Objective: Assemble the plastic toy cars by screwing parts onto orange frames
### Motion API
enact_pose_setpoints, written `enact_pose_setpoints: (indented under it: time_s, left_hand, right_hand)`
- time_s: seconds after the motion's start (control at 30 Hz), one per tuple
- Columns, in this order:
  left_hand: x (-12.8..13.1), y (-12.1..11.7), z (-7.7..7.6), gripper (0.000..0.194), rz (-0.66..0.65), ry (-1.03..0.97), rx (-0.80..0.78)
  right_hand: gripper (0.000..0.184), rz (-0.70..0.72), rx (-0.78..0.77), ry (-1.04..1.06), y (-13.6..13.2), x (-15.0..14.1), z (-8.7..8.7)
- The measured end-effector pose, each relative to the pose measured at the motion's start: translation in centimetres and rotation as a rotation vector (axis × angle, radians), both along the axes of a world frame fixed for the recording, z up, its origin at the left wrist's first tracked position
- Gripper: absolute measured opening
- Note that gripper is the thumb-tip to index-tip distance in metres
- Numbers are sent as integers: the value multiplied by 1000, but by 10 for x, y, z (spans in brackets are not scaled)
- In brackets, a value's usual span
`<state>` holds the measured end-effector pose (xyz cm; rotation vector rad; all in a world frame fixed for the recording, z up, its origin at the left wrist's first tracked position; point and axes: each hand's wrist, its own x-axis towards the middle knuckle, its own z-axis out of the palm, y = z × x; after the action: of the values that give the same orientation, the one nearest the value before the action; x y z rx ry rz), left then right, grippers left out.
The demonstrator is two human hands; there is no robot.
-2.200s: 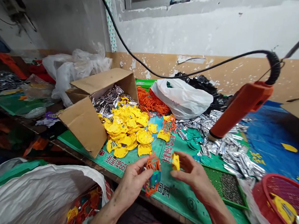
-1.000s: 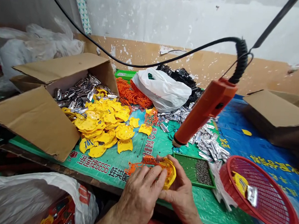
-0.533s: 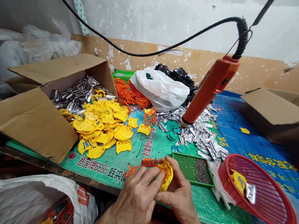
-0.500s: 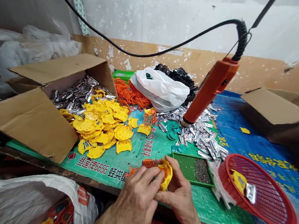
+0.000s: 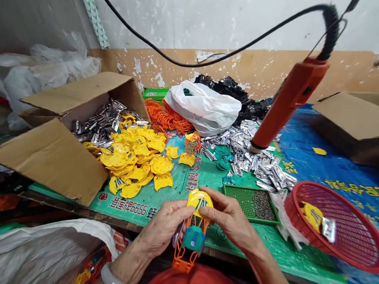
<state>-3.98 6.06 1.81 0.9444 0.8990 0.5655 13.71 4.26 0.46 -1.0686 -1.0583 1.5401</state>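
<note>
Close to my body I hold a partly built toy car (image 5: 194, 238) with an orange cage frame, a teal cover and a yellow printed shell at its far end. My left hand (image 5: 167, 222) grips it from the left, thumb on the yellow shell (image 5: 196, 198). From the right, my right hand (image 5: 228, 216) closes on the same shell, thumb and fingers against its edge. A heap of yellow shells (image 5: 136, 155) lies beyond, to the left. The toy's underside is hidden.
An orange electric screwdriver (image 5: 288, 103) hangs at the right. Below it are silver parts (image 5: 256, 157) and a green tray (image 5: 241, 206) with small screws. A red basket (image 5: 357, 244) stands right, a cardboard box (image 5: 52, 154) left, and a white sack (image 5: 46, 244) below.
My hands have turned the toy so its printed yellow top and teal cover face up. The left hand has shifted to its left side. The view has shifted slightly.
</note>
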Motion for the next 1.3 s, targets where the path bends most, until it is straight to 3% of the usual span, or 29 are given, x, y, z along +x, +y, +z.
enact_pose_setpoints:
  time_s: [0.17,0.3,0.57,0.8,0.93,1.03,1.13,1.2,1.23,1.3]
  left_hand:
    - [2,2,-19,34,97,-89,-99]
    - [2,2,-25,38,59,-106,-123]
    - [2,1,-25,38,-67,-40,-179]
    - [10,-1,-23,34,14,-55,-232]
    - [17,-4,-18,31,53,-48,-241]
    - [18,-8,-15,32,62,-48,-241]
    - [17,-9,-16,32,89,-37,-258]
    - [17,-9,-18,33,81,-26,-257]
    - [17,-8,-19,33,70,-22,-249]
    - [18,-8,-20,33,41,-23,-219]
  right_hand:
    - [35,-12,-48,40,-3,-5,-1]
    - [37,19,-63,12,-5,-5,-4]
    - [31,64,8,-147,-11,-4,-15]
    - [29,141,69,-248,-12,-4,-14]
    - [30,137,144,-466,-18,-1,-7]
    - [44,-78,220,-723,-23,24,10]
    - [44,-600,338,-851,-12,68,43]
    - [56,-920,488,-897,11,99,68]
    - [69,-957,546,-892,27,111,79]
    - [84,-821,590,-770,64,127,95]
